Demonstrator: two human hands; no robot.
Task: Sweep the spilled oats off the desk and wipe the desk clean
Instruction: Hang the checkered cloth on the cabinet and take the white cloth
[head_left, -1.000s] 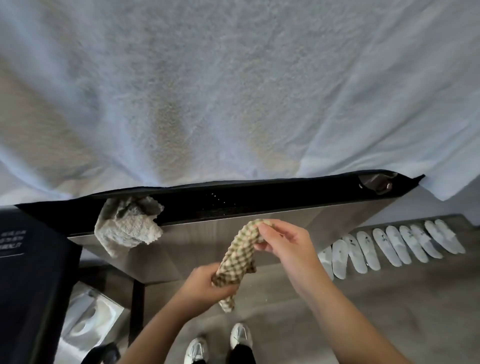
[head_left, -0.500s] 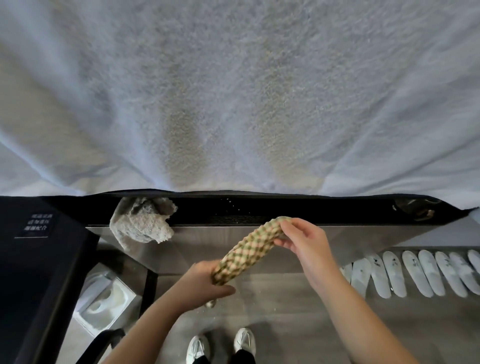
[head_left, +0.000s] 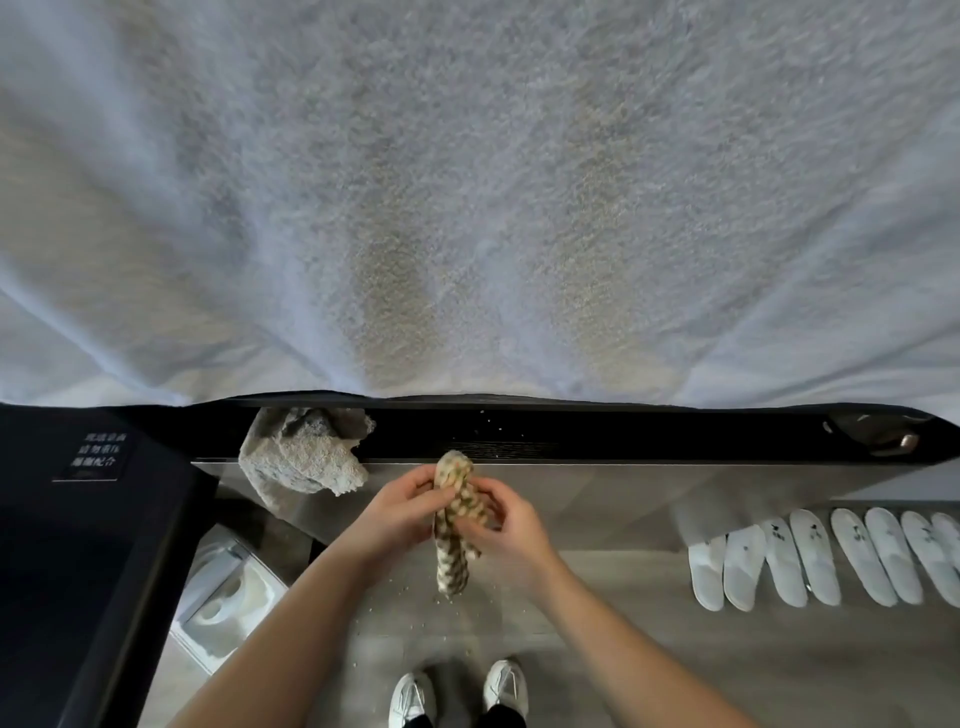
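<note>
Looking down from the person's head, the two hands meet just in front of the desk (head_left: 649, 434). The left hand (head_left: 402, 512) and the right hand (head_left: 511, 535) each have a clenched grip on a rolled checked cloth (head_left: 454, 551), fingers curled round it from either side. The cloth stands nearly upright between them. Its top end pokes out above both grips, against the desk's front panel, and its tail hangs below them over the floor (head_left: 649, 649).

Just beyond the grips, a few pale oats (head_left: 485, 415) speckle the desk's black top. More flecks lie on the floor beneath the grips, between them and a pair of white shoes (head_left: 457, 691).

Left of the left grip, a crumpled grey towel (head_left: 306, 457) sits on the desk's edge and droops over the front. Further left stands a black cabinet (head_left: 93, 519), with a white container (head_left: 228, 608) on the floor beside it. Well to the right of the right grip, white slippers (head_left: 810, 556) lie in a row. Pale fabric (head_left: 467, 208) fills everything beyond the desk.
</note>
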